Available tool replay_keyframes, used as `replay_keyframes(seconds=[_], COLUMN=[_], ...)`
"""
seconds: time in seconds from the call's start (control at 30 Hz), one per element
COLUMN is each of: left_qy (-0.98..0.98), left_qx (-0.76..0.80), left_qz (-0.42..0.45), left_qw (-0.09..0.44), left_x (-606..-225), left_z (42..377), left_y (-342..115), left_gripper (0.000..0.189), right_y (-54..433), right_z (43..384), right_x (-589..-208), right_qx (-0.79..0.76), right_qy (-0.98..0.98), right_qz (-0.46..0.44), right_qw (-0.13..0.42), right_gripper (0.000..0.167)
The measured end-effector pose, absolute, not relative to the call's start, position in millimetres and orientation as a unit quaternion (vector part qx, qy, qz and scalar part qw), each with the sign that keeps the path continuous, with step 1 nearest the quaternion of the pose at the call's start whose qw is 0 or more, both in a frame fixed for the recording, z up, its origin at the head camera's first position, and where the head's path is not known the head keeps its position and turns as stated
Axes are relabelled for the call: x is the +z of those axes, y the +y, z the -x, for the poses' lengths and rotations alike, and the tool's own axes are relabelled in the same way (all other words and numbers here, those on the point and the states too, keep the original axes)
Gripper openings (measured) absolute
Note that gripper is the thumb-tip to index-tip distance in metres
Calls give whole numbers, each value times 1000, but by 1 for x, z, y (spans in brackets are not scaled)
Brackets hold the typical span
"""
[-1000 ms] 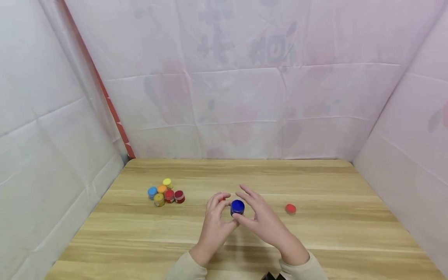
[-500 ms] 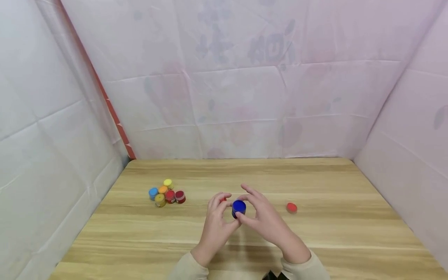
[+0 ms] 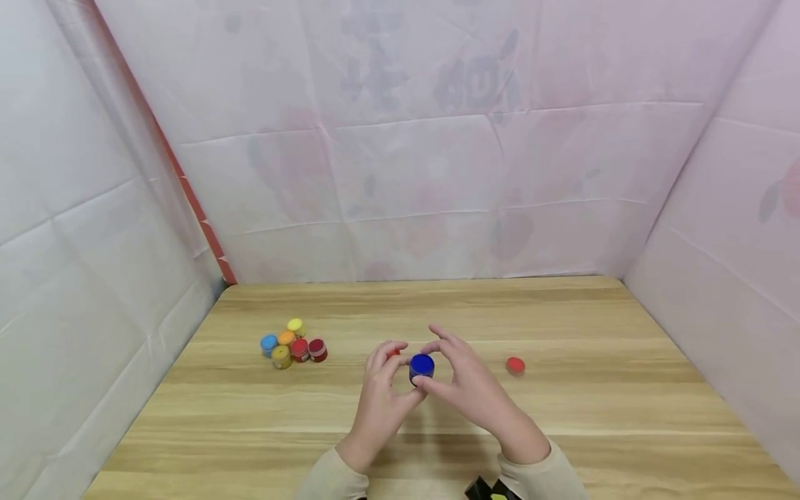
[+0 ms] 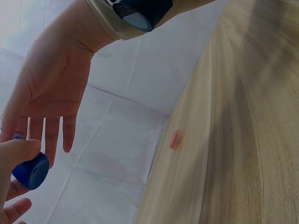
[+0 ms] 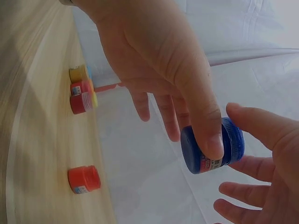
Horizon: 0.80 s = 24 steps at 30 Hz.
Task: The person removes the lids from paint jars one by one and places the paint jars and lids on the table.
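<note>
A small dark-blue paint jar is held over the table between both hands, its flat blue top facing up. My left hand grips the labelled body, the thumb pressed across the label in the right wrist view. My right hand pinches the ribbed blue lid with thumb and index finger, the other fingers spread. Beyond the left fingers, a red jar stands on the table, mostly hidden in the head view. To the right of the right hand lies a red lid.
Several jars cluster at the left of the wood-grain table: yellow, orange, light blue, ochre, red and dark red. Pale cloth walls close off the back and sides.
The head view has shifted slightly, moving the whole scene a little left. Both hands stay on the blue jar, with hardly any finger movement.
</note>
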<state>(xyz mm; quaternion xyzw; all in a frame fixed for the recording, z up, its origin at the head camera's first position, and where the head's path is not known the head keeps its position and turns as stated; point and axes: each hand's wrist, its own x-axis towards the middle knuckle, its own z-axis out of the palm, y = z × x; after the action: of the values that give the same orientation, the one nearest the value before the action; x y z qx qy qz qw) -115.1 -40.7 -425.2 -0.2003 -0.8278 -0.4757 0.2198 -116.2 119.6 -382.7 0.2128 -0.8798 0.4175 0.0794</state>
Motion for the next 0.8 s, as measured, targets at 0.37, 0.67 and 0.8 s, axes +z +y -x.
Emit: replay_keyframes(seconds=[0.37, 0.67, 0.8], left_qy=[-835, -836, -836], left_qx=[-466, -465, -468], left_qz=[194, 192, 189], left_qw=[218, 219, 216], left_x=[-422, -423, -423], left_z=[115, 115, 115], left_y=[-39, -41, -41], left_gripper=[26, 27, 27], right_y=[122, 122, 122], right_z=[117, 116, 116], right_x=[-383, -382, -382], right_qx=[424, 418, 420], right_qy=[-873, -872, -877], right_qz=[-230, -243, -223], right_qw=[78, 78, 77], right_gripper=[23, 36, 42])
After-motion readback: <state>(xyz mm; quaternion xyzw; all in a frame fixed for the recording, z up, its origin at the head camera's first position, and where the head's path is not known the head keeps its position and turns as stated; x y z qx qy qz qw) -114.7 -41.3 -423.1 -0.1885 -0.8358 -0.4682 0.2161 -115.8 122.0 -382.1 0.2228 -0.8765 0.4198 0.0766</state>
